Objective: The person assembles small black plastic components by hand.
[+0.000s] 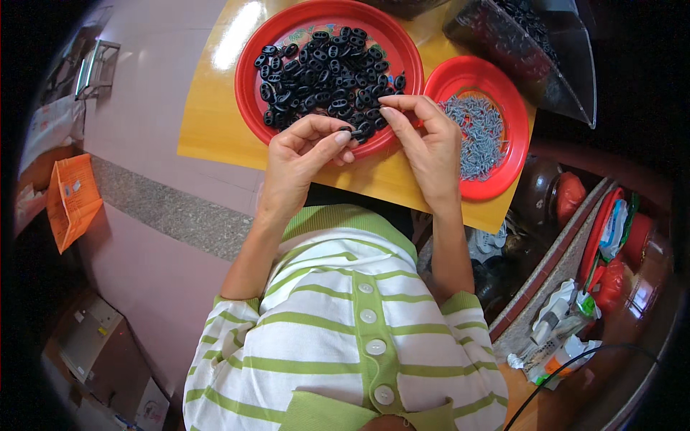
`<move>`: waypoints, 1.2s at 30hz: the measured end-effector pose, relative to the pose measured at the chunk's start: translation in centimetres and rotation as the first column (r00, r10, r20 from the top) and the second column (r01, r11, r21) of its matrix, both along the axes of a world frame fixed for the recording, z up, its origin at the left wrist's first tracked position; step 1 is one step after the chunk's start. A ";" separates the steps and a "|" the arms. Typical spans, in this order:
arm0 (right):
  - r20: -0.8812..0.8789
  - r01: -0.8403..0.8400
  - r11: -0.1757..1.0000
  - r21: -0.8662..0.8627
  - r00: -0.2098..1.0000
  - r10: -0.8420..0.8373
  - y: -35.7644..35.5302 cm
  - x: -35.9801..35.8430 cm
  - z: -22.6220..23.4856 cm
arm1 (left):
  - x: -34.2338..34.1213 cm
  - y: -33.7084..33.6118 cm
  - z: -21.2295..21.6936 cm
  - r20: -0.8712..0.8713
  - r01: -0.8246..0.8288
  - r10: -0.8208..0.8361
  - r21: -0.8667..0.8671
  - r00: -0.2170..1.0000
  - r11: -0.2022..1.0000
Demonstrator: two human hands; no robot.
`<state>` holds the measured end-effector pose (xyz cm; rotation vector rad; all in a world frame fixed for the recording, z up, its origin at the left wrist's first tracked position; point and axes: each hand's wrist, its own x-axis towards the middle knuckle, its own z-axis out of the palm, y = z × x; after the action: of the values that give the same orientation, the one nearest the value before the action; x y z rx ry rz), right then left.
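Note:
Between the thumb and forefinger of my left hand [305,154] is a small black oval piece [346,130], with a short thin metallic bit showing at its end. My right hand [430,140] is closed in a pinch just to the right of it. Whatever its fingertips hold, if anything, is too small to make out. Both hands are over the near edge of a large red plate [248,104], heaped with black oval pieces [316,68] that have holes through them. Beside my right hand stands a smaller red plate [514,154] of small grey metal screws [474,136].
The plates rest on a yellow table [208,108]. A clear bin [532,54] with dark pieces is at the far right. Right of the table lie jars, bags and packets [564,316] by a ledge. An orange bag [74,201] and brown box [97,352] are at left.

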<state>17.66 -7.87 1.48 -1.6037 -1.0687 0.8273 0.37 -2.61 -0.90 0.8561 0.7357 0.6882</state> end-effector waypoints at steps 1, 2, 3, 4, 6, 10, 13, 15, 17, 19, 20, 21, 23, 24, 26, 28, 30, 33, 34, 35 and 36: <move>0.331 -0.041 0.999 0.035 0.943 0.027 0.3 0.1 0.1 | -0.2 0.0 -0.1 0.002 0.013 -0.013 0.003 1.000 1.000; 0.321 -0.031 0.999 0.040 0.947 0.016 0.7 -0.3 0.2 | -0.4 0.0 -0.2 0.004 0.025 -0.025 0.006 1.000 1.000; 0.322 -0.033 0.999 0.042 0.946 0.018 1.0 -0.7 -0.2 | -0.5 -0.1 -0.2 0.005 0.023 -0.023 0.008 1.000 1.000; 0.407 -0.072 0.994 0.079 0.913 0.034 1.5 -0.9 -1.0 | -0.6 -0.2 -0.2 0.017 0.030 -0.030 0.005 0.999 1.000; 0.573 -0.138 0.982 0.132 0.818 0.038 2.3 -1.4 -1.8 | -0.7 -0.2 -0.2 0.030 0.032 -0.032 0.004 0.999 0.999; 0.650 -0.169 0.985 0.020 0.751 0.116 3.2 -2.2 -2.0 | -1.0 0.0 -0.2 0.020 0.051 -0.051 -0.012 0.998 0.999; 0.665 -0.188 0.982 -0.005 0.733 0.144 3.3 -2.3 -1.8 | -1.1 0.0 -0.2 0.025 0.062 -0.061 -0.028 0.998 0.998; 0.663 -0.191 0.981 -0.013 0.733 0.152 3.3 -2.3 -1.8 | -1.1 0.0 -0.1 0.039 0.061 -0.060 -0.031 0.997 0.998; 0.662 -0.191 0.981 -0.016 0.733 0.154 3.4 -2.2 -1.7 | -1.0 0.0 0.0 0.021 0.076 -0.076 -0.026 0.997 0.997; 0.666 -0.185 0.981 -0.050 0.726 0.171 3.5 -2.3 -1.6 | -1.0 0.0 -0.1 0.031 0.071 -0.070 -0.030 0.997 0.997; 0.666 -0.187 0.981 -0.046 0.726 0.169 3.6 -2.3 -1.5 | -1.0 -0.1 -0.1 0.041 0.066 -0.065 -0.038 0.997 0.997; 0.636 -0.180 0.980 -0.082 0.748 0.190 3.7 -2.2 -1.6 | -1.0 -0.1 -0.2 0.040 0.066 -0.065 -0.034 0.997 0.997; 0.605 -0.176 0.978 -0.115 0.768 0.210 3.8 -2.3 -1.5 | -1.2 -0.2 -0.3 0.050 0.066 -0.064 -0.042 0.997 0.997; 0.591 -0.185 0.976 -0.117 0.777 0.218 3.9 -2.2 -1.2 | -1.1 -0.2 -0.3 0.054 0.059 -0.057 -0.036 0.997 0.998; 0.582 -0.201 0.973 -0.115 0.780 0.230 3.8 -1.9 -1.1 | -1.1 -0.2 -0.2 0.057 0.061 -0.058 -0.036 0.997 0.998; 0.458 -0.182 0.982 -0.055 0.869 0.187 3.3 -1.8 -1.6 | -1.1 -0.2 -0.2 0.064 0.059 -0.058 -0.025 0.996 0.998; 0.351 -0.161 0.987 -0.024 0.923 0.159 2.8 -1.7 -1.4 | -1.1 -0.2 -0.3 0.070 0.070 -0.069 -0.021 0.995 0.997; 0.071 -0.110 0.994 0.001 0.991 0.109 1.7 -1.8 -0.6 | -1.0 -0.3 -0.2 0.105 0.014 -0.015 0.008 0.994 1.000; -0.096 -0.095 0.995 0.002 0.991 0.095 1.4 -1.9 -0.5 | -1.0 -0.3 -0.1 0.110 -0.033 0.030 0.026 0.994 0.999; -0.099 -0.088 0.996 0.002 0.991 0.088 1.0 -1.8 -0.5 | -1.0 -0.2 0.0 0.115 -0.079 0.074 0.044 0.991 0.996; -0.184 -0.089 0.996 0.031 0.979 0.094 0.7 -1.7 -0.4 | -0.9 0.0 0.3 0.114 -0.088 0.077 0.088 0.990 0.992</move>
<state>15.98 -7.15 1.03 -1.4370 -1.0206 1.0022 -0.51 -2.57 -0.64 0.8683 0.6468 0.8422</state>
